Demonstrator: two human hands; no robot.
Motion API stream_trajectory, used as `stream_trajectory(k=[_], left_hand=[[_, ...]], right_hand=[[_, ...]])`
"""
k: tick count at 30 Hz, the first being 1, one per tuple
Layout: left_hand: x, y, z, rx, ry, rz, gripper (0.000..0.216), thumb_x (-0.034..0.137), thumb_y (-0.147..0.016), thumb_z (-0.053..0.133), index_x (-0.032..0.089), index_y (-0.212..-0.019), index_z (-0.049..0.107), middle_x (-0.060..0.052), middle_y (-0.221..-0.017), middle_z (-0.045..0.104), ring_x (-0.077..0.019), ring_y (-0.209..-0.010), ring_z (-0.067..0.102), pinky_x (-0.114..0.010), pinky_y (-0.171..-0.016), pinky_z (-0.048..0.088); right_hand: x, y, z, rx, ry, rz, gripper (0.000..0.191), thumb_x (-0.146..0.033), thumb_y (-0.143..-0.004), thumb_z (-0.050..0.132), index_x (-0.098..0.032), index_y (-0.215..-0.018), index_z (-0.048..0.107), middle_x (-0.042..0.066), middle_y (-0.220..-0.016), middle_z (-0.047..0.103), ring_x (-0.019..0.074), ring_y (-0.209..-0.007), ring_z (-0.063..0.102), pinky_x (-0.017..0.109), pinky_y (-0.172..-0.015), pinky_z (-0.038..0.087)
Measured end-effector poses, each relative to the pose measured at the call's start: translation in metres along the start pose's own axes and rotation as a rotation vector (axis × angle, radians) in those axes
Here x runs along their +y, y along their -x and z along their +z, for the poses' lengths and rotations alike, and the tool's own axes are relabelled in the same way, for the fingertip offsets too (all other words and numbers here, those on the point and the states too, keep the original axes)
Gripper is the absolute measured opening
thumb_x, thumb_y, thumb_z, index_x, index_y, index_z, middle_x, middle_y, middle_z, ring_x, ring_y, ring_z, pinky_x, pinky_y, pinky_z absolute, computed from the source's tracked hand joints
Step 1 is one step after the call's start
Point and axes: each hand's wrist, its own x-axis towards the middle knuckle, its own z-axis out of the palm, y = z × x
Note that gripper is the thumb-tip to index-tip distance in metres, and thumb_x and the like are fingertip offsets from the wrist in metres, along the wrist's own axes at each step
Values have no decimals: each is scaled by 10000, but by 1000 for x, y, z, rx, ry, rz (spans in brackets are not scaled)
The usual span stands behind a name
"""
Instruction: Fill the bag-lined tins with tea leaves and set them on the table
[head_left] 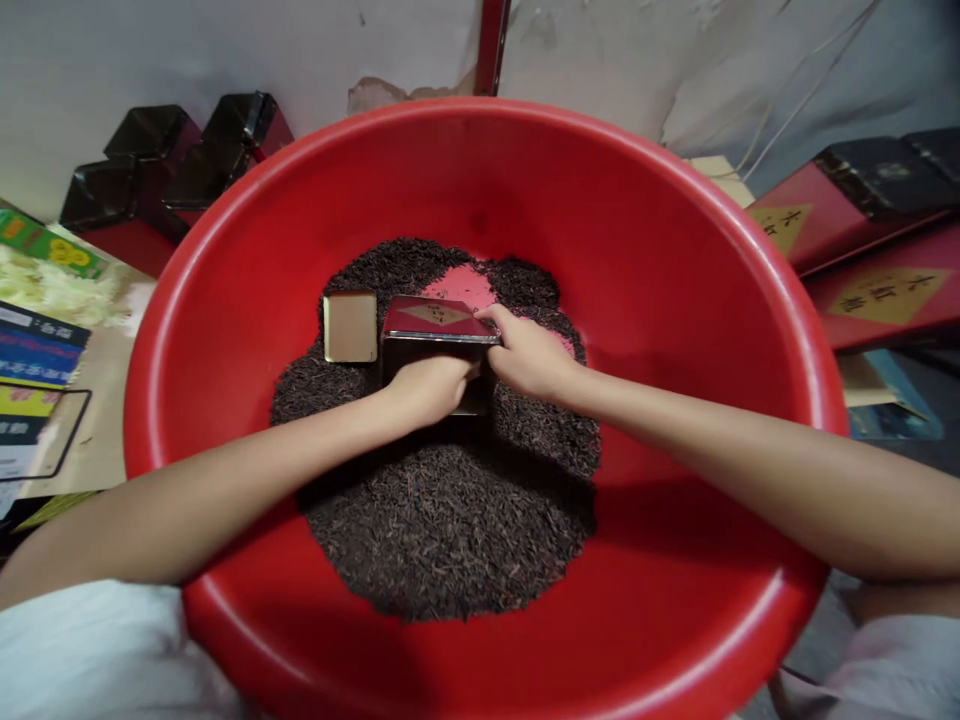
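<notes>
A dark red tea tin [412, 312] with a yellow diamond label lies tilted on a heap of dark loose tea leaves [442, 530]. My right hand [531, 355] grips the tin at its right edge, thumb on top. In front of the tin's dark near end is my left hand [433, 388], fingers curled; whatever they hold is hidden. To the left, a small square lid [350, 327] with a gold rim rests on the leaves. All of this is inside a large red basin [675, 250].
Several black-topped red tins [154, 130] stand behind the basin at left. More red tins [892, 285] with yellow labels are at right. Printed packaging [37, 345] lies at far left. A wall [585, 50] rises behind; pink patches of basin floor show through the leaves.
</notes>
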Motion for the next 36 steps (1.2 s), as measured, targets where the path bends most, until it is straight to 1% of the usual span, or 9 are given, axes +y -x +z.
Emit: stream_trajectory(k=[4,6,10,12,16,19,24,30,36], left_hand=[[25,21,-14,87,-11,223,213,224,-924,443,112,-849,608,-80,-756,662,-213,-753,645,-341,-724,491],[34,28,-23,50,15,280,218,266,-926,456,112,-866,598,-72,-737,661,-210,-717,640,-332,-694,486],[38,32,-42,-129,204,320,221,136,-916,405,130,-1066,568,-67,-943,678,-166,-829,635,-272,-735,483],[33,32,-50,-85,149,377,345,33,-865,377,161,-1132,554,-63,-1048,650,-159,-925,608,-262,-785,468],[12,25,-58,181,-272,219,390,59,-841,415,152,-1203,528,-133,-1133,584,-245,-1002,551,-344,-790,437],[-9,15,-53,153,-426,147,352,147,-833,533,148,-1185,540,-138,-1092,603,-271,-1007,548,-354,-775,416],[-26,5,-46,5,-441,95,149,127,-858,503,148,-874,650,-88,-869,668,-243,-898,609,-324,-704,385],[-17,9,-51,-118,-488,70,134,230,-808,623,134,-888,672,-99,-888,687,-252,-890,626,-336,-755,381],[-17,7,-54,-261,-422,-4,136,194,-831,580,179,-830,716,-80,-811,711,-245,-861,645,-345,-779,396]], right_hand=[[10,-9,-4,132,-61,33,416,-113,-759,367,-185,-1109,580,100,-1132,627,278,-1042,556,408,-856,412],[13,-11,-1,165,-110,34,416,-120,-753,355,-183,-1104,570,96,-1116,627,276,-1037,546,405,-845,408],[16,-11,5,202,-163,2,414,-130,-725,344,-170,-1086,543,100,-1031,615,247,-930,543,376,-794,403],[17,-11,6,284,-189,-101,407,-92,-668,339,-166,-1006,553,86,-970,600,214,-889,528,342,-788,399],[18,-13,7,485,-271,-203,331,-67,-606,348,-170,-833,564,71,-858,549,178,-846,505,289,-770,395],[18,-14,7,562,-292,-149,289,-77,-621,353,-176,-796,560,68,-855,530,171,-845,500,280,-767,398],[18,-16,7,486,-233,-158,277,-73,-626,345,-193,-806,518,65,-902,512,176,-909,485,293,-844,393],[17,-18,6,366,-270,-140,300,-60,-594,369,-185,-840,488,67,-925,479,189,-945,467,332,-913,371],[16,-18,3,303,-305,-98,315,-34,-584,381,-198,-839,465,61,-943,460,201,-964,452,377,-929,357]])
